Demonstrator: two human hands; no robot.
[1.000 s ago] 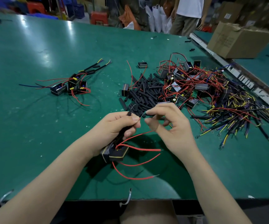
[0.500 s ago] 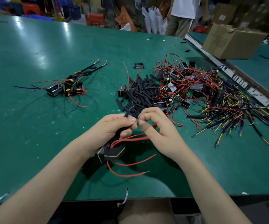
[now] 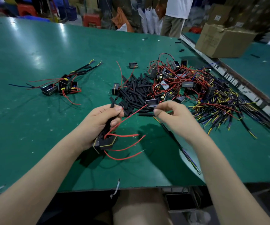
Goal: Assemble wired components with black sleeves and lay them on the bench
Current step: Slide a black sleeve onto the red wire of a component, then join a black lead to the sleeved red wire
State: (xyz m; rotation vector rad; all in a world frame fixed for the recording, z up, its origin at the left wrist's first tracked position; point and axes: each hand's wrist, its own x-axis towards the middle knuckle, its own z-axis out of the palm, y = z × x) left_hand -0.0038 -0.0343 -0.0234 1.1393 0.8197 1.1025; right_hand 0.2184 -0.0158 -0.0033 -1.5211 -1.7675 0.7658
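My left hand (image 3: 101, 122) grips a black box-shaped component (image 3: 105, 142) with red wires (image 3: 124, 145) hanging from it, and pinches a black sleeve (image 3: 112, 105) upright between thumb and fingers. My right hand (image 3: 174, 117) pinches the end of one red wire (image 3: 131, 115), stretched taut from the component. A pile of loose black sleeves (image 3: 134, 93) lies just beyond both hands. Finished sleeved components (image 3: 62, 85) lie on the green bench (image 3: 33, 127) at the left.
A tangle of components with red wires (image 3: 176, 80) and yellow-tipped dark leads (image 3: 228, 111) covers the right side. A single component (image 3: 133, 65) sits further back. A cardboard box (image 3: 223, 41) stands far right beyond a metal rail (image 3: 238, 78). A person stands behind the bench.
My right hand has moved right, away from my left hand, drawing one red wire out taut. My left hand keeps its hold on the component and sleeve.
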